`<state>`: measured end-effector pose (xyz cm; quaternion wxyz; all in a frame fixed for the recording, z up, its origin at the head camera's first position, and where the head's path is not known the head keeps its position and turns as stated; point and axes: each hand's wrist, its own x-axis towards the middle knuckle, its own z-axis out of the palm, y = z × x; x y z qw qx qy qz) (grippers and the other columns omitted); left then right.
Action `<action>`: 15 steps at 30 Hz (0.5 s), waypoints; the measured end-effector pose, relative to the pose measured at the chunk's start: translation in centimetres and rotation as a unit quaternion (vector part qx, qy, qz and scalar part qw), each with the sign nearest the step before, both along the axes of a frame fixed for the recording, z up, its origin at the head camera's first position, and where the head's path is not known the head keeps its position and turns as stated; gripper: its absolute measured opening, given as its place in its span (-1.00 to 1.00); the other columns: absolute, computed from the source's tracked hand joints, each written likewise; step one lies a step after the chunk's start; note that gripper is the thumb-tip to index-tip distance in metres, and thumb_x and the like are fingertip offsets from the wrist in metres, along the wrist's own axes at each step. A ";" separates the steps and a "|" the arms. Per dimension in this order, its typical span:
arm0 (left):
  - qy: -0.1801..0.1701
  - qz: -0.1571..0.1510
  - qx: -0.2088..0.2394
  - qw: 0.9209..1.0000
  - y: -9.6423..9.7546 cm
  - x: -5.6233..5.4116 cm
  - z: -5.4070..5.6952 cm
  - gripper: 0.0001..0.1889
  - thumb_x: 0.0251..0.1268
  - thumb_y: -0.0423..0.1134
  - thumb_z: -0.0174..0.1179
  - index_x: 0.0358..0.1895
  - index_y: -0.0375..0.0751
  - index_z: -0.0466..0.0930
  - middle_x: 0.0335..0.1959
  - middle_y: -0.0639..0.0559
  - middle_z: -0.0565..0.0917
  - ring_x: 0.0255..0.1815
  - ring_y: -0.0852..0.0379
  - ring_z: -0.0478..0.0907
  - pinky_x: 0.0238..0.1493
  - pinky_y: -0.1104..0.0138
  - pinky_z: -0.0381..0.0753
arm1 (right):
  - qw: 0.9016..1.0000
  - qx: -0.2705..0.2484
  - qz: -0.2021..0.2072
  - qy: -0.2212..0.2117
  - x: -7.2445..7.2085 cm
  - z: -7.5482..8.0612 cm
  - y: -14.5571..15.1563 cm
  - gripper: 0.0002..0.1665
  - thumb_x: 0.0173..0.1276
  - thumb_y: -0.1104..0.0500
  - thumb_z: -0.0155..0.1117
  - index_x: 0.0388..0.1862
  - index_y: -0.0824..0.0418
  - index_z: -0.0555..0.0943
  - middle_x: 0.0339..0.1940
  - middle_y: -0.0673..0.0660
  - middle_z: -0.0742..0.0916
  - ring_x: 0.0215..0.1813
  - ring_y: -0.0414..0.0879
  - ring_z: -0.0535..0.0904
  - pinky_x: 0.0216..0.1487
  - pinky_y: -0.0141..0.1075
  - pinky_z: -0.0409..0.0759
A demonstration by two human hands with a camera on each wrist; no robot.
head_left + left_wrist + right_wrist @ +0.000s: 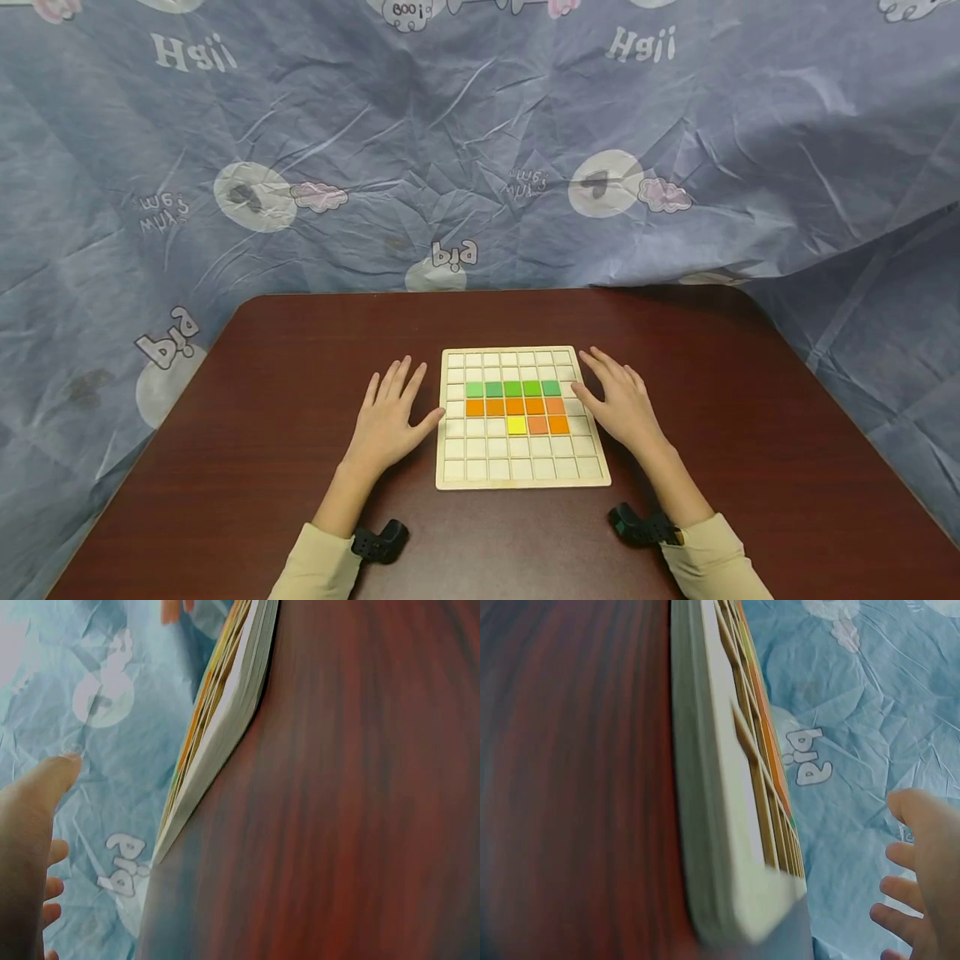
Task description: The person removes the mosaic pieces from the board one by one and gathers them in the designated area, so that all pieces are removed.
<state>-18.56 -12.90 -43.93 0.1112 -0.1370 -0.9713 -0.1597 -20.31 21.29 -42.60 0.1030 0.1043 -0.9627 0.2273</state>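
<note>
A square wooden grid board (525,483) lies flat on the table between the two hands. Several coloured square tiles sit in its middle cells: a row of green tiles (512,389), below it a row of orange tiles (514,407), then a yellow tile (517,425) beside two more in orange shades. My left hand (387,421) is spread at the board's left side, its thumb tip at the edge. On the opposite side my right hand (619,404) has its fingers extended, thumb and fingertips by the right edge. Neither hand holds anything.
The dark reddish-brown table (337,333) has rounded far corners. Behind it hangs a wrinkled blue printed cloth (480,167). A black wrist camera (381,542) is on the left wrist, another black camera (642,527) on the right.
</note>
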 end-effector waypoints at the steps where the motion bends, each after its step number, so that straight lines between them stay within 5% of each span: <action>1: -0.002 -0.001 -0.001 1.000 0.2 0.0 0.0 -0.22 0.17 0.30 -0.06 0.41 0.02 0.06 0.44 -0.05 0.08 0.47 -0.01 -0.05 0.43 0.02 -0.14 | 1.000 -0.008 0.000 -0.002 -0.1 -0.1 -0.2 -0.31 0.30 -0.07 0.10 0.36 0.11 0.25 0.39 0.23 0.30 0.36 0.19 0.20 0.33 0.19 -0.01; 15: 0.024 -0.012 0.015 1.000 2.3 0.2 -1.1 -0.31 0.22 0.22 -0.04 0.35 -0.05 0.19 0.35 -0.07 0.27 0.38 -0.03 0.18 0.37 0.09 0.13 | 0.991 -0.135 -0.001 -0.025 -1.2 -1.5 -2.2 -0.44 0.36 0.00 0.05 0.31 0.10 0.33 0.31 0.18 0.39 0.30 0.16 0.30 0.24 0.18 0.21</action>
